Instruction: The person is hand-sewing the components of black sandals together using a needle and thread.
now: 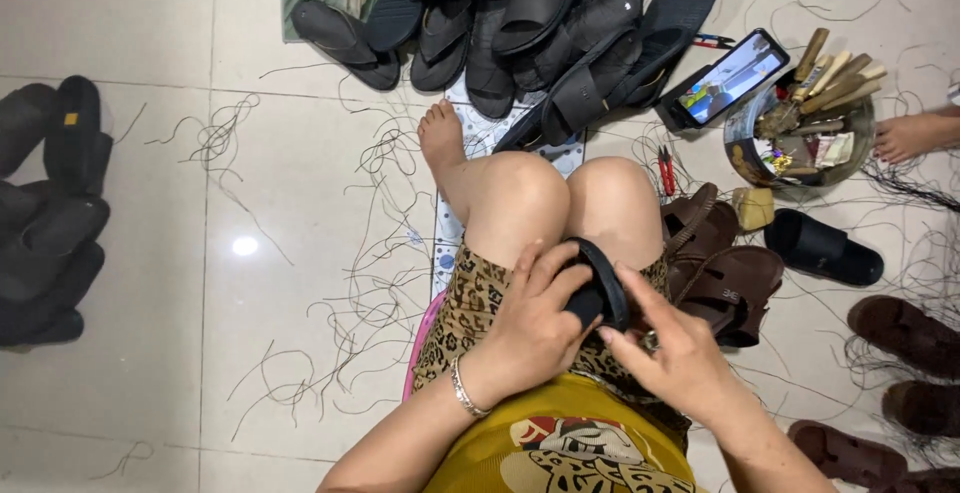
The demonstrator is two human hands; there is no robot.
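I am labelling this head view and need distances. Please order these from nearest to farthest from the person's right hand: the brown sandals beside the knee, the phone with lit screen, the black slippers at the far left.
From the right hand:
1. Brown leather sandals, just right of the knee, nearest.
2. Black phone with lit screen, propped ahead, to the right.
3. Black rubber slippers, stacked at the far left edge, farthest.

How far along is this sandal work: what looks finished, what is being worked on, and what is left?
Done, apparently: a big heap of black sandals ahead and cut threads strewn on the floor. In hand: the left hand holds a black sandal on the lap while the right hand works at its edge. Possibly left: brown sandals beside the knee and more at the right, though I cannot tell if those are finished.
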